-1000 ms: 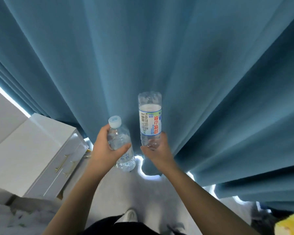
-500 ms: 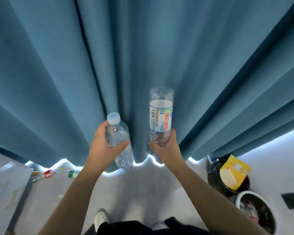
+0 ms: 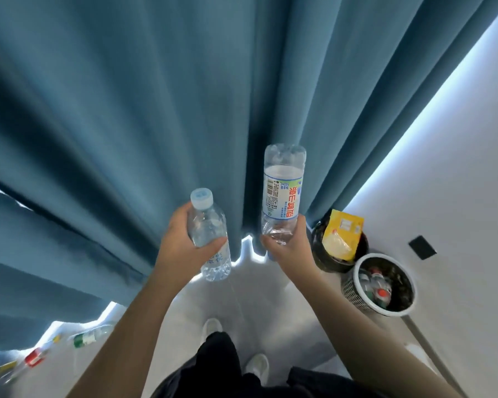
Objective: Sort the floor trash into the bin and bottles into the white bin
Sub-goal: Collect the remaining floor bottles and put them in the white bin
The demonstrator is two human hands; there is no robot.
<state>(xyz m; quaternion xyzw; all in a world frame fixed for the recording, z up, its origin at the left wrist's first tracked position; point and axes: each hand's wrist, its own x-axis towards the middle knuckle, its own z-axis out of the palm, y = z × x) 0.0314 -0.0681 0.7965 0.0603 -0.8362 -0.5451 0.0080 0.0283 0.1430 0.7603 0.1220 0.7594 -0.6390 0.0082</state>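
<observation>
- Head view, looking down past both forearms to a pale floor (image 3: pixel 242 294); a blue curtain (image 3: pixel 127 110) fills the upper frame, its hem meeting the floor.
- Left hand (image 3: pixel 181 245): fingers curled round a small clear bottle (image 3: pixel 210 225), thumb pressed across its front just above the faint label. The bottle is held in the air, roughly upright, with its pale blue cap (image 3: pixel 202 197) on top and its base poking out below the hand.
- Right hand (image 3: pixel 289 249): fingers wrapped round the neck end of a larger labelled bottle (image 3: pixel 282 196). The bottle is inverted, base up; water sits in the lower part. The cap is mostly hidden by the hand.
- The two bottles are side by side, apart, in front of the curtain.
- Black bin (image 3: pixel 318 255) on the floor to the right, by the curtain's edge; a yellow packet (image 3: pixel 342 234) sticks out of it.
- White bin (image 3: pixel 354 291), with a mesh wall, stands just beside the black bin, nearer the person, against the white wall (image 3: pixel 457 196). Bottles with red caps (image 3: pixel 381 293) lie inside.
- Both held bottles are left of the bins, well above the floor, not over either rim.
- Black plate (image 3: pixel 421 247) on the wall beyond the white bin.
- Lower left floor, blurred: a green-banded bottle (image 3: pixel 84 338) and a red-labelled item (image 3: pixel 35 357) near the curtain hem.
- Two light shoes (image 3: pixel 212 326) below the arms.
</observation>
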